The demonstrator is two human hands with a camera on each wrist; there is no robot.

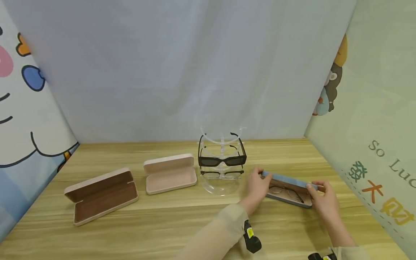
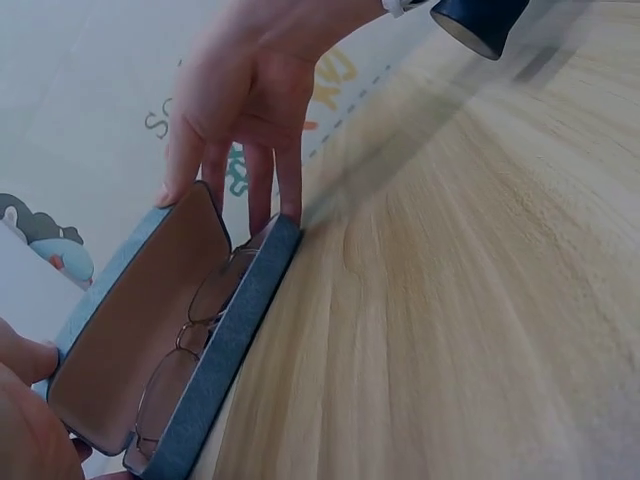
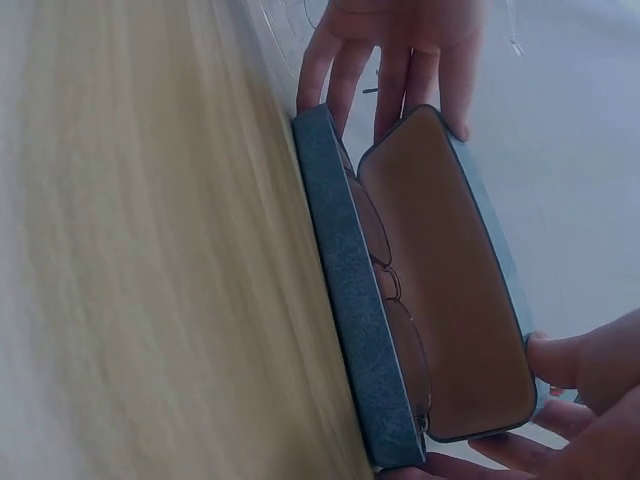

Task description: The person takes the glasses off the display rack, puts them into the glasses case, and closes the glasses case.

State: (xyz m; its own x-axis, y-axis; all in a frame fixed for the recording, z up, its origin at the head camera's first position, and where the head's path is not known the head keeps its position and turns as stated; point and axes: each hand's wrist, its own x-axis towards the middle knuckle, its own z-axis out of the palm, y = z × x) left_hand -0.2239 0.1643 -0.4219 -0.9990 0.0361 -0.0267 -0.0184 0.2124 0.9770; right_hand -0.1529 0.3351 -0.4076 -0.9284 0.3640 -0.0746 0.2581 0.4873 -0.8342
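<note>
Right of the display stand (image 1: 222, 148), the left hand (image 1: 258, 186) pinches the blue eyeglasses case (image 1: 288, 201), its long axis slanting rightward and nearer, mouth facing the person; wire-framed eyeglasses (image 1: 284, 187) lie inside; the right hand (image 1: 325, 198) pinches its right end.

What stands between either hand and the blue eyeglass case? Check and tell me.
Nothing visible: the left hand and right hand both hold the blue eyeglass case, one at each end.
</note>
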